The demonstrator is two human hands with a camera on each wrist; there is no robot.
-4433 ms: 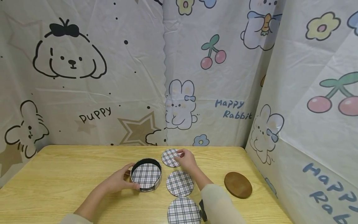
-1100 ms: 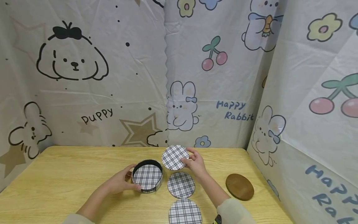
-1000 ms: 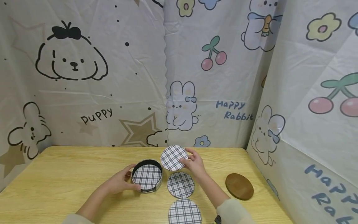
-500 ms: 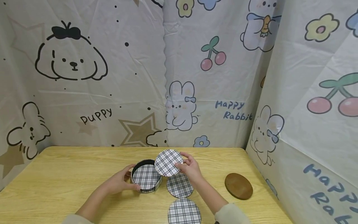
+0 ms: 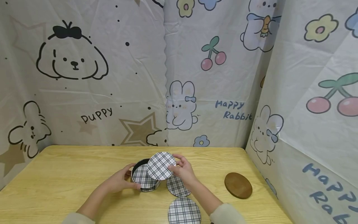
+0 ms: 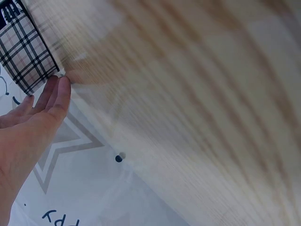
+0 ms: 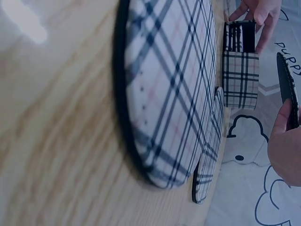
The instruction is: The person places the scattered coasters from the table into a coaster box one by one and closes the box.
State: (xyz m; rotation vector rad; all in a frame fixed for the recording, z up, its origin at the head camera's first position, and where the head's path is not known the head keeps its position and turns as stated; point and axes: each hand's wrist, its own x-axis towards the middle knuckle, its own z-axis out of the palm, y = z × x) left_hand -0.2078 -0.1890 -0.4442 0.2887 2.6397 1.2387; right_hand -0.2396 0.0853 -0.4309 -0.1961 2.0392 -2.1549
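1. The held coaster (image 5: 161,165), pinched at its right edge by the right hand (image 5: 183,171) with the thumb on its plaid face, now overlaps the right part of the opening of the round holder (image 7: 241,80). It lay on the table 4.4 s ago, and 0.5 s ago it crossed only the right rim.
2. The left hand (image 5: 120,180) grips the round holder as before, thumb at the near rim and fingers at the far left side. The 2 hands are apart.
3. The middle coaster (image 5: 178,187) and the near coaster (image 5: 184,211) have stayed where they were, though the right hand and held coaster now hide part of the middle coaster.
4. All this sits on a yellow wood-grain table (image 5: 70,174). Behind it and along the right hangs a pale cloth (image 5: 134,81) printed with rabbits, a puppy, cherries and flowers.
5. Seen from the right wrist, the held coaster is off the table, tilted steeply — dark underside showing.
6. Wood grain stretches from the left hand to the table's left edge. On the right, more wood separates the 2 lying coasters from a brown disc (image 5: 238,185) — the right forearm crosses that gap. The near coaster runs off the bottom of the head view.
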